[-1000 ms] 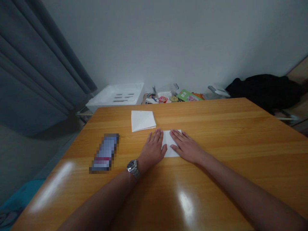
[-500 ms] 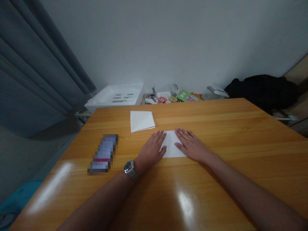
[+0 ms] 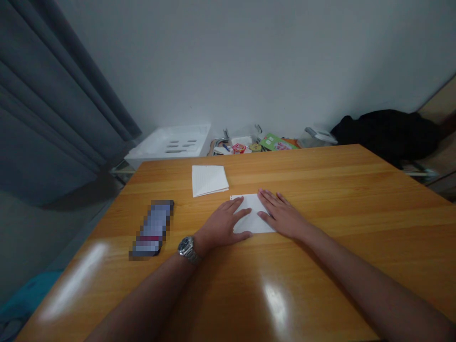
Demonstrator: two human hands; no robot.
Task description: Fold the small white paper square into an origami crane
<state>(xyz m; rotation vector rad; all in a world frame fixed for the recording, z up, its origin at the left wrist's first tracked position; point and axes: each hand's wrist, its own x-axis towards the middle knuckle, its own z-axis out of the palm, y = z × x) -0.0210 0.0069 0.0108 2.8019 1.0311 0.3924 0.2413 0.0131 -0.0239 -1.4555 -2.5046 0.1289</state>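
While the right part of a white paper sheet (image 3: 254, 221) is covered by the right hand (image 3: 284, 219), its left part is touched by the left hand (image 3: 221, 224). The sheet is laid flat on the wood-grain table (image 3: 320, 180), between the two hands. The left hand's fingers are spread, with the index finger and thumb held well apart; the right hand's fingers are kept nearly together, its thumb set away from them. Nothing is gripped by either hand. A metal-banded wristwatch (image 3: 187, 248) is worn on the left wrist. Ruled paper (image 3: 209, 180) is placed beyond the left hand, and a smartphone (image 3: 153, 228), its screen blurred, is set down to the left. Behind the table's far edge, a white plastic tray (image 3: 178, 137) and a green booklet (image 3: 275, 142) are seen.
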